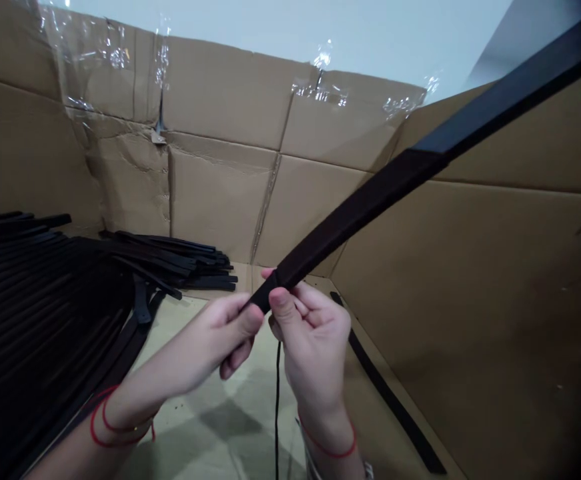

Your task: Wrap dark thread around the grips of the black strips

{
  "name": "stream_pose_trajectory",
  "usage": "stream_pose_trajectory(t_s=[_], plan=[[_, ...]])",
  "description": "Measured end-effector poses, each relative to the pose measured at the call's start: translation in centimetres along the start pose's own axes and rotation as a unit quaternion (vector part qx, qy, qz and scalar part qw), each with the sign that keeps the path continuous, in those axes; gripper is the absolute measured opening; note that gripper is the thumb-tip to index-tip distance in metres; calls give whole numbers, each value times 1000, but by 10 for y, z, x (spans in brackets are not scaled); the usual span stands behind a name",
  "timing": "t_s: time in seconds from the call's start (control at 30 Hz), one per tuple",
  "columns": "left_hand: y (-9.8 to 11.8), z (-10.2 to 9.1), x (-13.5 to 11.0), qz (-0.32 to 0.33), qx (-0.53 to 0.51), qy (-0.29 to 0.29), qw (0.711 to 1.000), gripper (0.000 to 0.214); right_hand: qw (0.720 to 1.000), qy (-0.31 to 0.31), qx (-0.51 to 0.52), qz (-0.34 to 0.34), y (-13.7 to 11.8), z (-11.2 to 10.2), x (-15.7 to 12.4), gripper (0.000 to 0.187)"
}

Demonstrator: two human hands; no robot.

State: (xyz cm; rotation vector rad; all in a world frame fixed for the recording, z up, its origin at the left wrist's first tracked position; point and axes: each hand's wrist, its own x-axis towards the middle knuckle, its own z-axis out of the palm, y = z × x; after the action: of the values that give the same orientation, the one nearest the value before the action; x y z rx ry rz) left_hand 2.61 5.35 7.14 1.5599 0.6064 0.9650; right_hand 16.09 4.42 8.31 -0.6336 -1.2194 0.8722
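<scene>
A long flat black strip [370, 200] slants from the middle of the view up to the top right corner. Its lower end is pinched between both hands. My left hand [225, 333] grips the tip with thumb and fingers closed on it. My right hand [313, 333] closes on the same end from the right, thumb on top. A thin black cord [277, 407] hangs straight down below the hands. Red strings circle both wrists.
Cardboard walls [220, 167] patched with clear tape surround the work surface. A big stack of black strips [35, 313] fills the left side, and a smaller pile [180, 260] lies further back. One loose strip [390, 393] lies along the right wall's base.
</scene>
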Motion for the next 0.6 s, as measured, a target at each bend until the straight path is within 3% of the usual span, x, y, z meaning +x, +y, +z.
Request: stream_pose_trajectory(t_s=[0.07, 0.13, 0.2, 0.23, 0.3, 0.37, 0.43, 0.47, 0.5, 0.57, 0.6], plan=[[3, 0, -2, 25, 48, 36, 998, 48, 1000, 19, -15, -13, -2, 0, -2, 28], [4, -3, -2, -10, 26, -3, 1000, 50, 999, -27, -22, -14, -3, 0, -3, 26], [4, -5, -2, -20, -7, -52, 998, 51, 998, -30, -44, -42, -3, 0, -2, 22], [4, -6, -2, -1, 3, -35, 999, 50, 996, -6, -61, -61, -3, 0, -2, 19], [5, -5, -3, 57, 58, 59, 995, 46, 993, 33, -81, -79, -3, 0, -1, 17], [5, -2, -4, 43, 75, 95, 992, 49, 997, -12, -66, -49, -5, -1, -2, 20], [4, 2, -4, -30, 23, 24, 999, 58, 997, -66, -34, -21, -6, 0, -4, 23], [3, 4, -4, -53, 3, 1, 999, 61, 997, -64, -25, -22, -7, 1, -4, 21], [1, 6, -3, -50, 0, 16, 999, 60, 998, -44, -24, -31, -7, 2, -5, 19], [-3, 10, 0, 12, 33, 123, 992, 56, 998, 8, -24, -49, -5, 5, -6, 19], [-5, 11, 1, 31, 42, 158, 986, 55, 999, 5, -19, -39, -4, 5, -6, 22]])
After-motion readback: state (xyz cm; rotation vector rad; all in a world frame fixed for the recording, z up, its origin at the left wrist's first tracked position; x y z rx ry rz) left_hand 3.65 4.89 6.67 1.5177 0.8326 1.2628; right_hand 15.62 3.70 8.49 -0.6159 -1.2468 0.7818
